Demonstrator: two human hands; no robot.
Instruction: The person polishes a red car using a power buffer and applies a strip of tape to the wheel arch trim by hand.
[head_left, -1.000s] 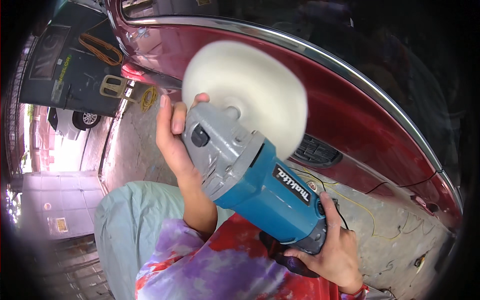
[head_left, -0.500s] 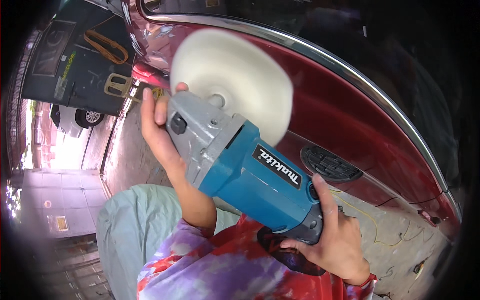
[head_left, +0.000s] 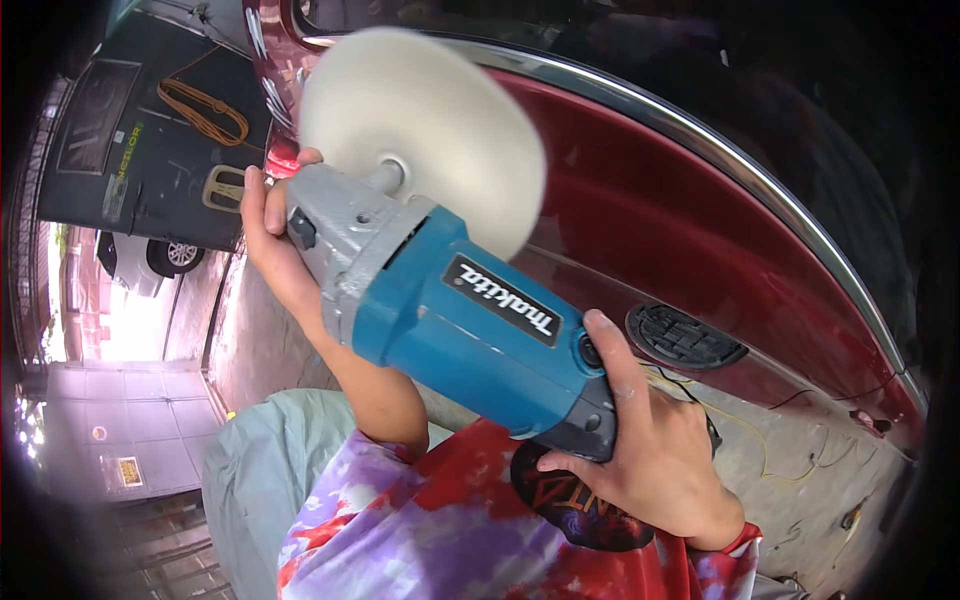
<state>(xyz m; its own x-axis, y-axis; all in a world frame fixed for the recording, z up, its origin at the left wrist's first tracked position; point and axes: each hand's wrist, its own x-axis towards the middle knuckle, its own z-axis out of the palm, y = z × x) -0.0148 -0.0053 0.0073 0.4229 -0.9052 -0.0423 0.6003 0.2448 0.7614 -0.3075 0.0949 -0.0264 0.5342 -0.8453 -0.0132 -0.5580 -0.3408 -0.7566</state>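
Note:
Both my hands hold a blue power polisher (head_left: 470, 310) with a grey metal head. On its spindle sits a round white polishing pad (head_left: 440, 130), blurred at its edges and lying over the glossy dark red car panel (head_left: 620, 190). My left hand (head_left: 275, 225) is closed around the metal head, with its fingertips showing at the far side and its palm hidden. At the black rear end, my right hand (head_left: 650, 440) wraps the handle, thumb beneath and forefinger along the body. Whether the pad touches the paint cannot be made out.
Chrome trim (head_left: 640, 100) borders the car's dark window. A black oval vent (head_left: 685, 337) sits low on the panel. Yellow cord (head_left: 765, 450) trails over the concrete floor at right. Grey-green cloth (head_left: 260, 460) drapes something at my left; a coiled orange cord (head_left: 205, 112) hangs beyond.
The polisher and both hands have shifted left and slightly up across the picture, the pad toward the panel's left end. Both hands keep their hold.

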